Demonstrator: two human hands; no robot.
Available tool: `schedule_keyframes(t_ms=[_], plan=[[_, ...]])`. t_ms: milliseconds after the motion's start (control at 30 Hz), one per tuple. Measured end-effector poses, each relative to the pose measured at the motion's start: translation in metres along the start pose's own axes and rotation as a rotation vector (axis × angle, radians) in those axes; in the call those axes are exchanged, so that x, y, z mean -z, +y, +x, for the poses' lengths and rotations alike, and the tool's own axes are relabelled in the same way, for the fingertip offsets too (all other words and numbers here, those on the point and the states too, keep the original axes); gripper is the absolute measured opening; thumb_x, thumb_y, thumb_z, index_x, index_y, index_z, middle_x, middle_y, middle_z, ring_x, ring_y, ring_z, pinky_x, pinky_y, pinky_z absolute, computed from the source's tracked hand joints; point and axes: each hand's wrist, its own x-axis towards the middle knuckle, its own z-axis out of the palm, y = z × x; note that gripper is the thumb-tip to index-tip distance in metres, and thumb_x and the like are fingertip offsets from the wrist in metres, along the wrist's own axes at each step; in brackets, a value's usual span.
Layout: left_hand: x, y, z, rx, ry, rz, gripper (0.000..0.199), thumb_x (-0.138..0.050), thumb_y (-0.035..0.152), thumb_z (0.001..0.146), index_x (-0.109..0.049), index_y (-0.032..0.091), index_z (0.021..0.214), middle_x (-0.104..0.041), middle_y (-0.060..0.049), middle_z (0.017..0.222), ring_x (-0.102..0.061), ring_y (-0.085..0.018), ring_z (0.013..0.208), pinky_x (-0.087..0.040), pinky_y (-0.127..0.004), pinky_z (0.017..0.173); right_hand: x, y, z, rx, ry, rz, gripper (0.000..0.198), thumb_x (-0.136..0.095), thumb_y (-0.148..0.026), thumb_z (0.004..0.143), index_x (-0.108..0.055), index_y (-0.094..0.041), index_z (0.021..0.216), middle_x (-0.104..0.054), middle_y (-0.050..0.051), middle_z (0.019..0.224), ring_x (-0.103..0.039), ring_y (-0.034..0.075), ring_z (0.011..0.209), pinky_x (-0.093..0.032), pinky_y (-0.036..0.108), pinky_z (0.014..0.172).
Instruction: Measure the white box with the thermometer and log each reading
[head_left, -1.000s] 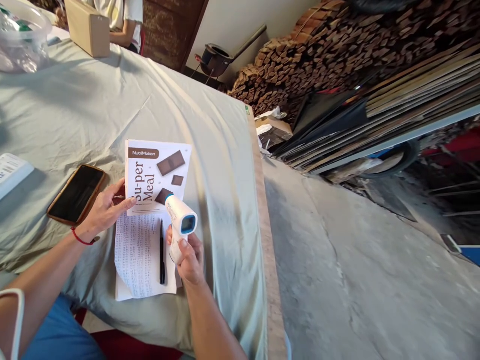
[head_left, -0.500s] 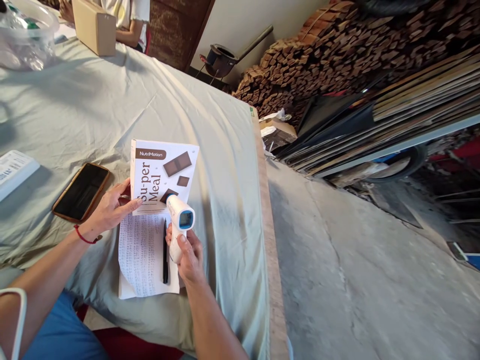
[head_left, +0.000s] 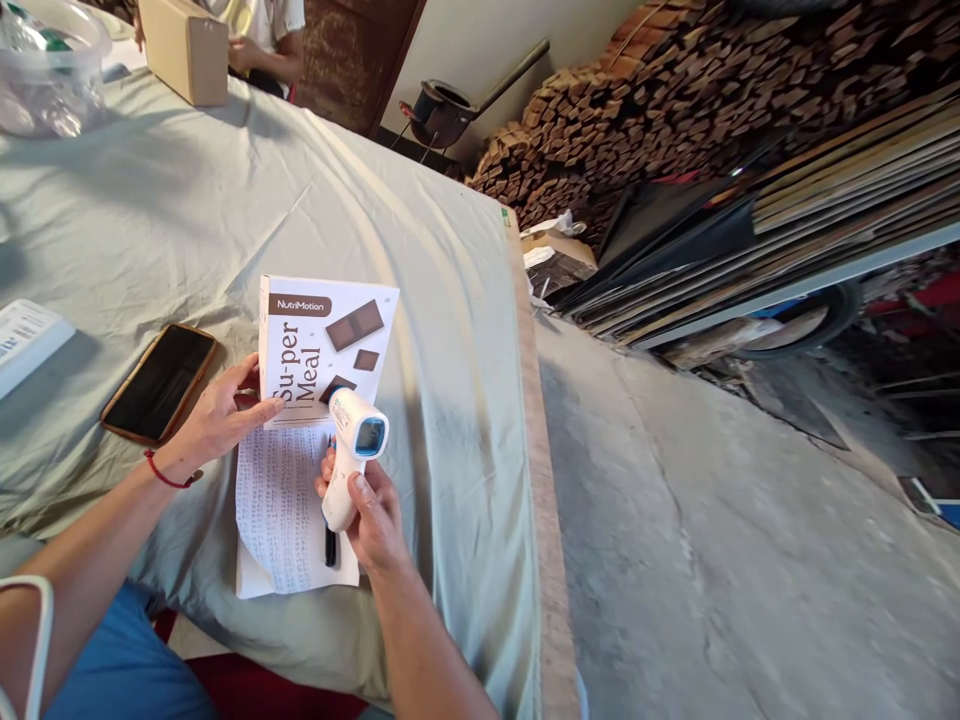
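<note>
My left hand (head_left: 225,405) grips the lower left edge of a white box (head_left: 337,350) printed "NutriMotion Su-per Meal", its thumb on the front and the other fingers partly hidden. The box stands up on the table, facing me. My right hand (head_left: 371,515) is wrapped round the handle of a white infrared thermometer (head_left: 345,495), which points at the lower part of the box's front; its blue-rimmed screen faces me. Under the thermometer lies a sheaf of handwritten paper (head_left: 274,520), with a black pen (head_left: 330,548) on it, partly covered by my right hand and the thermometer.
A phone in a brown case (head_left: 159,385) lies left of my left hand, and a white box (head_left: 30,340) beyond it. A cardboard box (head_left: 184,55) and a clear tub (head_left: 52,80) stand at the far end. Behind is a seated person (head_left: 274,45). The table edge (head_left: 536,450) runs along the right.
My right hand has turned the thermometer slightly, its handle base shifting left over the pen. The left hand and the box it holds have hardly moved. The far person's arm has shifted.
</note>
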Motion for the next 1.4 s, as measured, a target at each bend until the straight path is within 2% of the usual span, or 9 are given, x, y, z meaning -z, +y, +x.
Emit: schedule_keyframes(t_ms=[167,367,567,733,833,967,1133,1267,1400], plan=[[0.000,-0.008,-0.001,0.071,0.000,-0.126,0.072,-0.084,0.040,0.079,-0.053,0.019,0.140,-0.075,-0.012,0.118,-0.075,-0.023,0.093,-0.063,-0.034,0.074,0.005,-0.005,-0.001,0.078,0.099,0.031,0.049,-0.082,-0.067,0.070,-0.066,-0.025,0.089,-0.054,0.000,0.073,-0.046,0.014,0.061,-0.044,0.029,0.054],[-0.001,-0.027,0.000,-0.080,0.237,-0.196,0.088,-0.089,0.040,0.075,-0.038,0.026,0.145,-0.073,-0.008,0.115,-0.075,-0.023,0.096,-0.064,-0.038,0.081,0.008,-0.012,0.001,0.105,0.151,0.148,0.044,-0.087,-0.061,0.070,-0.070,-0.025,0.086,-0.053,-0.001,0.073,-0.049,0.014,0.065,-0.041,0.027,0.055],[0.015,-0.037,0.011,-0.185,0.468,-0.003,0.091,-0.089,0.046,0.073,-0.035,0.029,0.143,-0.065,-0.008,0.124,-0.071,-0.028,0.113,-0.063,-0.049,0.093,0.008,-0.013,0.002,0.067,0.141,0.197,0.044,-0.087,-0.061,0.069,-0.071,-0.024,0.086,-0.057,0.001,0.079,-0.050,0.013,0.065,-0.042,0.027,0.055],[0.021,-0.054,0.016,-0.220,0.503,0.193,0.098,-0.088,0.051,0.073,-0.031,0.024,0.149,-0.063,-0.010,0.125,-0.070,-0.030,0.111,-0.060,-0.055,0.100,0.010,-0.009,0.001,0.058,0.122,0.145,0.045,-0.082,-0.063,0.072,-0.069,-0.023,0.088,-0.060,0.002,0.081,-0.052,0.014,0.065,-0.043,0.027,0.055],[0.021,-0.064,0.020,-0.248,0.489,0.274,0.093,-0.086,0.050,0.076,-0.035,0.023,0.149,-0.059,-0.014,0.134,-0.065,-0.032,0.122,-0.056,-0.057,0.105,0.017,-0.005,0.003,0.094,0.220,-0.064,0.045,-0.076,-0.063,0.075,-0.068,-0.023,0.094,-0.062,0.002,0.081,-0.055,0.015,0.067,-0.045,0.028,0.058],[0.019,-0.069,0.021,-0.233,0.498,0.304,0.081,-0.083,0.046,0.078,-0.041,0.022,0.143,-0.056,-0.015,0.138,-0.063,-0.032,0.125,-0.057,-0.056,0.105,0.040,0.002,0.013,0.215,0.553,-0.660,0.052,-0.078,-0.055,0.072,-0.067,-0.020,0.110,-0.068,0.007,0.095,-0.062,0.022,0.082,-0.051,0.037,0.075],[0.009,-0.047,0.008,-0.323,0.748,0.527,0.050,-0.081,0.034,0.077,-0.054,0.020,0.117,-0.058,-0.012,0.120,-0.059,-0.028,0.116,-0.063,-0.043,0.084,0.069,0.012,0.026,0.220,0.657,-1.192,0.047,-0.069,-0.055,0.080,-0.070,-0.019,0.110,-0.067,0.011,0.100,-0.065,0.030,0.090,-0.050,0.045,0.081],[-0.004,-0.024,-0.013,-0.504,0.535,0.675,0.018,-0.069,0.024,0.089,-0.058,0.023,0.104,-0.063,-0.005,0.105,-0.062,-0.021,0.100,-0.060,-0.036,0.080,0.061,0.013,0.022,0.569,0.716,-1.310,0.042,-0.068,-0.048,0.089,-0.068,-0.016,0.115,-0.066,0.018,0.108,-0.064,0.033,0.101,-0.051,0.049,0.089],[-0.017,-0.023,-0.030,-0.490,0.051,0.758,0.009,-0.057,0.021,0.098,-0.063,0.020,0.105,-0.069,-0.006,0.102,-0.068,-0.020,0.094,-0.061,-0.037,0.086,0.038,0.018,0.009,0.705,0.364,-1.254,0.021,-0.067,-0.038,0.094,-0.067,-0.020,0.104,-0.064,0.002,0.074,-0.060,0.017,0.063,-0.052,0.030,0.065]])
